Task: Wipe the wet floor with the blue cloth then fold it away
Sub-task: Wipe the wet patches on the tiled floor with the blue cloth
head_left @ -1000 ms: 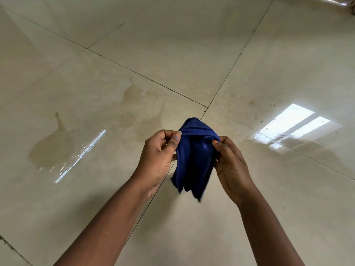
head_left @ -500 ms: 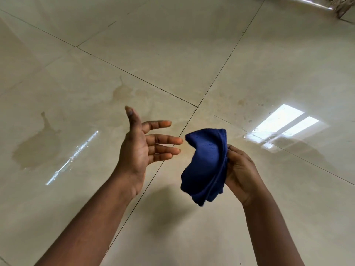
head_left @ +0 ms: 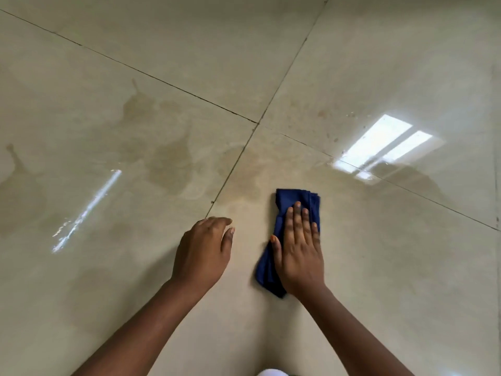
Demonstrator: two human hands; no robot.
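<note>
The blue cloth [head_left: 295, 202] lies folded on the beige tiled floor, just right of a tile joint. My right hand [head_left: 299, 253] presses flat on top of it, fingers spread and pointing away from me, covering its middle. My left hand [head_left: 202, 251] rests on the floor to the left of the cloth, fingers loosely curled, holding nothing. Wet patches [head_left: 168, 164] darken the tiles ahead and to the left of both hands, with another wet patch [head_left: 19, 196] at the far left edge.
Glossy beige tiles with dark grout lines [head_left: 233, 169] fill the view. A bright window reflection [head_left: 385, 145] sits to the right, a thin light streak [head_left: 86, 210] to the left. Something white [head_left: 271, 372] shows at the bottom edge.
The cloth was held up in the air by both hands, then by the right hand alone; now it is down on the floor under my flat right hand. My left hand has dropped to the floor.
</note>
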